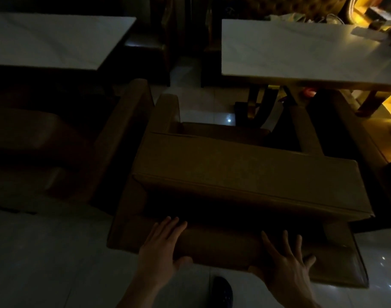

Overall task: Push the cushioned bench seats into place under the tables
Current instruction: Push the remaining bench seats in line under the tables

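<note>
In a dim dining room, a person's left hand (pixel 162 245) and right hand (pixel 286 261) lie flat with fingers spread on the near edge of a tan cushioned bench seat (pixel 245 181), gripping nothing, thumbs hooked at the rim. The bench sits at centre frame on a pale tiled floor (pixel 45 252), its far end pointing toward 12 o'clock into the aisle between two white-topped tables. The right table (pixel 301 50) stands at 1 o'clock, the left table (pixel 52 38) at 11 o'clock. A second bench (pixel 114 138), apparently similar though lost in shadow, lies at 9 o'clock. A dark shoe (pixel 222 291) shows at 6 o'clock.
</note>
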`<state>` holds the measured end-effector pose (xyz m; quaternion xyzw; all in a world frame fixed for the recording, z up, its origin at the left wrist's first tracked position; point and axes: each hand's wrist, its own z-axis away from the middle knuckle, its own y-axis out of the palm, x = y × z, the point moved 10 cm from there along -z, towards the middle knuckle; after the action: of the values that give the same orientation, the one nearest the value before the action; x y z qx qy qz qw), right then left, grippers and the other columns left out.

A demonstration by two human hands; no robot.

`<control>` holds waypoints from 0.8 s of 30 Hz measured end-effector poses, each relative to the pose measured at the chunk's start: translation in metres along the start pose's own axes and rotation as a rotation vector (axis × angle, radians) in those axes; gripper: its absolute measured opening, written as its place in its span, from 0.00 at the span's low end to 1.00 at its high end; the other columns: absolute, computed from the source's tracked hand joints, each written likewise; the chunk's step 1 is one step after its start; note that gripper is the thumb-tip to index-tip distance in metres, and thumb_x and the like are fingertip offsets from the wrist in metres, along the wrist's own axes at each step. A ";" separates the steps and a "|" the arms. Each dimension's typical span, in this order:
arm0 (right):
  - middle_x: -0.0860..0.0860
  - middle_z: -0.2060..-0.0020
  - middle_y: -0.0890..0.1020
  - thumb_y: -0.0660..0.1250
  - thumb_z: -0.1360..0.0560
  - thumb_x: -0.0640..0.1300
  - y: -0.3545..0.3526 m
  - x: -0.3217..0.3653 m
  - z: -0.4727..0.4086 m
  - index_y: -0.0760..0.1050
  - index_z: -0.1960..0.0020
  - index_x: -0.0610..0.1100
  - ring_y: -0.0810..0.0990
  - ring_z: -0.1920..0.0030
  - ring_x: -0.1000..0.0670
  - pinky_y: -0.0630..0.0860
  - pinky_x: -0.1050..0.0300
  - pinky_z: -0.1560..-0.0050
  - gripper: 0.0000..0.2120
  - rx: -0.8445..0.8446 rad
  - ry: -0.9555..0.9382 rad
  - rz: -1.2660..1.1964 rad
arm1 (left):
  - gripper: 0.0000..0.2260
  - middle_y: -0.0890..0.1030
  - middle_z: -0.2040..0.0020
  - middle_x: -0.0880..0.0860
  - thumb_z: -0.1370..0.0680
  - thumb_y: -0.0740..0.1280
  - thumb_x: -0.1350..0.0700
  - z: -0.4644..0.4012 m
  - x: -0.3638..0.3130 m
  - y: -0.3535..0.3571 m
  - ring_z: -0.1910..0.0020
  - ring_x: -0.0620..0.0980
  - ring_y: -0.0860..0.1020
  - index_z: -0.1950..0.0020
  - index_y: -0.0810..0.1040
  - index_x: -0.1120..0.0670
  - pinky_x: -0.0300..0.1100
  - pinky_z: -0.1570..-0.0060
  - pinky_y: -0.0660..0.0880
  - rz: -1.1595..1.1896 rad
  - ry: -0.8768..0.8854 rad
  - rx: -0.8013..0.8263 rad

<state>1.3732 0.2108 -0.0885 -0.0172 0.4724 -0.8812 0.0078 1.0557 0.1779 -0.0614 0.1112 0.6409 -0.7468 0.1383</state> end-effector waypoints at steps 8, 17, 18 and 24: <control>0.46 0.21 0.34 0.54 0.36 0.81 -0.001 0.003 -0.006 0.25 0.30 0.68 0.31 0.24 0.33 0.48 0.22 0.29 0.49 0.026 0.039 -0.001 | 0.40 0.59 0.23 0.41 0.32 0.70 0.33 -0.010 0.005 0.006 0.22 0.46 0.53 0.24 0.59 0.39 0.42 0.25 0.48 0.035 0.023 -0.006; 0.46 0.21 0.36 0.48 0.38 0.81 -0.027 0.008 -0.046 0.28 0.28 0.67 0.33 0.23 0.34 0.49 0.22 0.29 0.48 -0.007 0.034 0.034 | 0.39 0.55 0.21 0.43 0.29 0.68 0.35 -0.056 0.006 -0.007 0.22 0.45 0.46 0.22 0.56 0.40 0.45 0.24 0.41 0.046 0.036 -0.033; 0.46 0.20 0.37 0.48 0.39 0.81 -0.032 0.008 -0.052 0.29 0.28 0.67 0.33 0.23 0.34 0.49 0.22 0.29 0.47 -0.020 0.026 0.033 | 0.39 0.56 0.21 0.43 0.29 0.69 0.35 -0.062 0.007 -0.008 0.22 0.46 0.47 0.22 0.57 0.40 0.46 0.24 0.43 0.048 0.033 -0.041; 0.45 0.20 0.37 0.49 0.39 0.80 -0.059 0.013 -0.094 0.34 0.25 0.67 0.32 0.23 0.35 0.46 0.21 0.29 0.48 -0.061 -0.014 0.001 | 0.39 0.59 0.21 0.45 0.29 0.69 0.34 -0.108 0.012 -0.015 0.22 0.47 0.49 0.22 0.58 0.42 0.47 0.24 0.43 0.047 0.032 -0.063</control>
<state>1.3569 0.3214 -0.0913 -0.0234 0.4991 -0.8661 0.0109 1.0386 0.2856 -0.0683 0.1337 0.6634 -0.7210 0.1488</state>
